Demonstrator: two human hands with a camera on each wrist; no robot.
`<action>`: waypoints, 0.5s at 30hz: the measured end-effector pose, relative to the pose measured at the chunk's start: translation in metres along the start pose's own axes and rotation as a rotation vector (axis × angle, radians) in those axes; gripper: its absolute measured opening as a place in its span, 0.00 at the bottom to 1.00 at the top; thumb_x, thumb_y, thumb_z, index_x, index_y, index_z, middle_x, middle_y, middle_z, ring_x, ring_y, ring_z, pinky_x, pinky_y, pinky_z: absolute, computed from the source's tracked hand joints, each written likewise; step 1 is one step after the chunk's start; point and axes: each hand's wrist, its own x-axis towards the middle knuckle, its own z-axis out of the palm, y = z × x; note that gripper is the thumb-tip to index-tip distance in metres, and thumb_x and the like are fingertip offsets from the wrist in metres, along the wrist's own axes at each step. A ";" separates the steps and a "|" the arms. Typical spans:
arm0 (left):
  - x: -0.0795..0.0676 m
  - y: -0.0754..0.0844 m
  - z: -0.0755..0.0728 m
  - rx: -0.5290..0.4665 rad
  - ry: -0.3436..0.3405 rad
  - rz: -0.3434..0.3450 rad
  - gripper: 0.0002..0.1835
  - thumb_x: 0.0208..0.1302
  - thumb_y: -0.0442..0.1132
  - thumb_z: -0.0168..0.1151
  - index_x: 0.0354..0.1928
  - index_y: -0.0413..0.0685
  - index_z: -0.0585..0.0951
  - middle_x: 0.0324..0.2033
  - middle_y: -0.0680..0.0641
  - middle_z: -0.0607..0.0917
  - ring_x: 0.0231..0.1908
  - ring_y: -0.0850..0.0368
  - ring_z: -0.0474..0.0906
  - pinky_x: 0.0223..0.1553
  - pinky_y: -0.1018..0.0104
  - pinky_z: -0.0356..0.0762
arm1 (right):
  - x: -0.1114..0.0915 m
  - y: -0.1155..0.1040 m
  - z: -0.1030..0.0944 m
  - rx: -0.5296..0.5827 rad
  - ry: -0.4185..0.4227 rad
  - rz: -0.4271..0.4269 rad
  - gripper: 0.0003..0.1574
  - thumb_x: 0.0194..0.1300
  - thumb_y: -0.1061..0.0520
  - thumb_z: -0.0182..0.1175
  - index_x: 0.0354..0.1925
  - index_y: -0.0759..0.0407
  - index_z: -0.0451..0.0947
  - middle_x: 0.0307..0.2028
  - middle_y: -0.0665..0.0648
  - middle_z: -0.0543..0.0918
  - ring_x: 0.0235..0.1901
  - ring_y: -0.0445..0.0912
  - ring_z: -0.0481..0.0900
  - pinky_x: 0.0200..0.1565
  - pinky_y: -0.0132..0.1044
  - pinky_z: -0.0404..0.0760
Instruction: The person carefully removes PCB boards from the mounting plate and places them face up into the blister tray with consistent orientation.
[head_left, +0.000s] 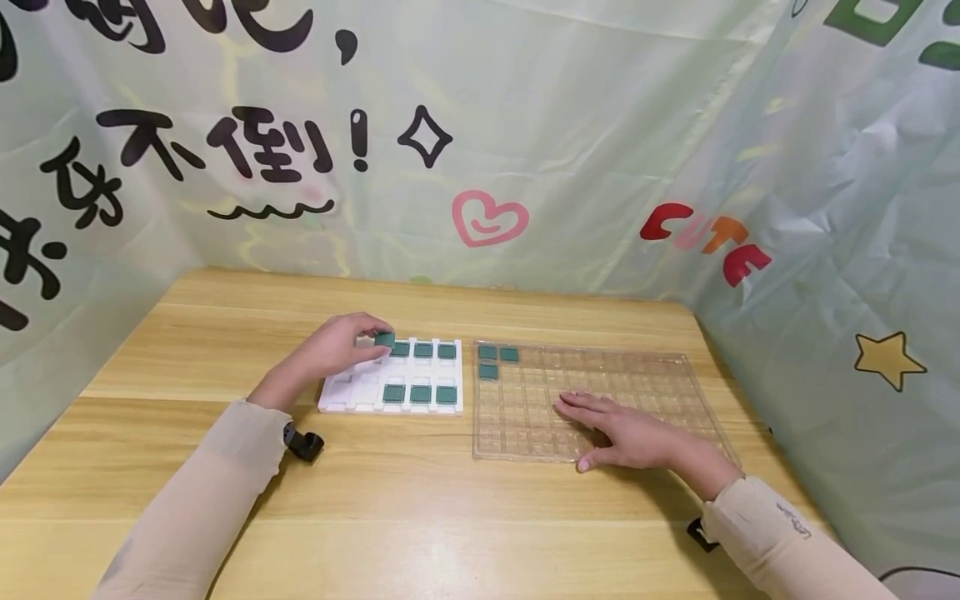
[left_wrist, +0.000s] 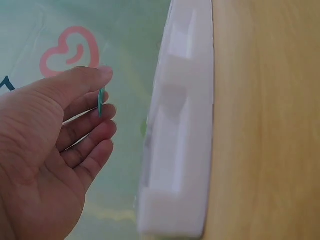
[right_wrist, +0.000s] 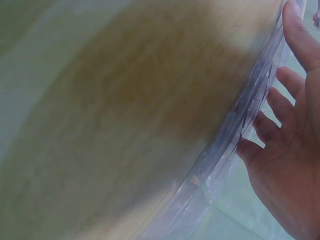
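A small square green chip (head_left: 385, 340) is pinched between the thumb and fingertips of my left hand (head_left: 337, 346), above the back row of a white tray (head_left: 356, 398). Seen edge-on in the left wrist view, the chip (left_wrist: 100, 103) is a thin green sliver, and the white tray (left_wrist: 175, 215) is beside the hand. Several like chips sit in the white tray's pockets. My right hand (head_left: 630, 435) rests with extended fingers on the front part of a clear plastic tray (head_left: 517, 421). Three green chips (head_left: 487, 371) occupy that tray's back left corner.
Both trays lie side by side on a wooden table (head_left: 420, 517), the white one to the left with a narrow gap between. Printed fabric (head_left: 570, 167) encloses the table's back and sides. A black wrist mount (head_left: 303, 442) sticks out from the left sleeve.
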 end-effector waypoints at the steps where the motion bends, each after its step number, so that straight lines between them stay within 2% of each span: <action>1: 0.000 0.001 0.000 0.004 0.001 0.010 0.22 0.66 0.47 0.65 0.58 0.46 0.80 0.52 0.46 0.81 0.51 0.48 0.76 0.53 0.48 0.74 | 0.000 0.000 0.000 -0.004 0.003 -0.002 0.56 0.60 0.31 0.61 0.76 0.53 0.53 0.75 0.60 0.54 0.71 0.63 0.52 0.63 0.64 0.60; 8: 0.002 0.011 0.001 0.027 0.034 0.079 0.20 0.64 0.47 0.67 0.55 0.46 0.82 0.48 0.47 0.82 0.48 0.50 0.77 0.52 0.50 0.75 | 0.000 0.001 0.001 -0.002 -0.002 0.003 0.57 0.60 0.31 0.61 0.76 0.52 0.53 0.75 0.59 0.53 0.72 0.61 0.51 0.64 0.63 0.59; 15: 0.007 0.025 0.005 0.014 0.029 0.120 0.21 0.64 0.46 0.68 0.56 0.45 0.82 0.46 0.48 0.82 0.48 0.50 0.77 0.52 0.50 0.75 | 0.000 0.002 0.001 -0.002 -0.018 0.017 0.57 0.59 0.29 0.60 0.77 0.51 0.52 0.75 0.58 0.53 0.72 0.61 0.50 0.65 0.62 0.58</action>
